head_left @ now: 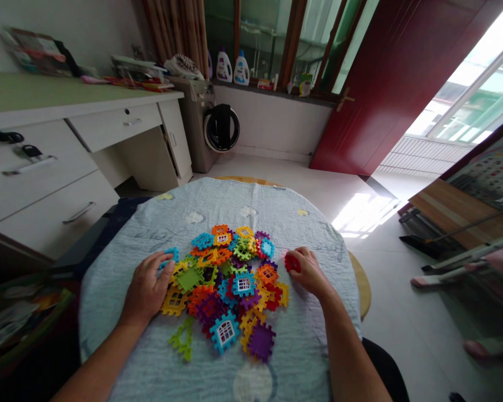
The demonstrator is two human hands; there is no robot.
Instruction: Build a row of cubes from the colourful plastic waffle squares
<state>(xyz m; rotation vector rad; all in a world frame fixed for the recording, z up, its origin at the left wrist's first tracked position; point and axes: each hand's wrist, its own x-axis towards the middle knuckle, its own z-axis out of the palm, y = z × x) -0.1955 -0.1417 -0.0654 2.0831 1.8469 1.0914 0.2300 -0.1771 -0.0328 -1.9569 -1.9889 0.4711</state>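
A heap of colourful plastic interlocking building blocks [191, 278] lies in the middle of the table, with notched edges and some window inserts. At its left side, my left hand [146, 287] has its fingers closed on a blue block [171, 254], partly covered by the fingers. Right of the heap, my right hand [309, 271] grips a red block [292, 262] near the cloth. A purple block [261, 341] and a blue block with a white window [225, 331] lie at the heap's near edge. Beside them is a green openwork block [183, 338].
A pale blue cloth [255, 192] covers the round table. Beyond it stand a white desk [113, 120], a washing machine [197, 125] and a red door [360, 84]. Detergent bottles [241, 70] stand on the sill. A wooden-topped piece of furniture [448, 206] is at the right.
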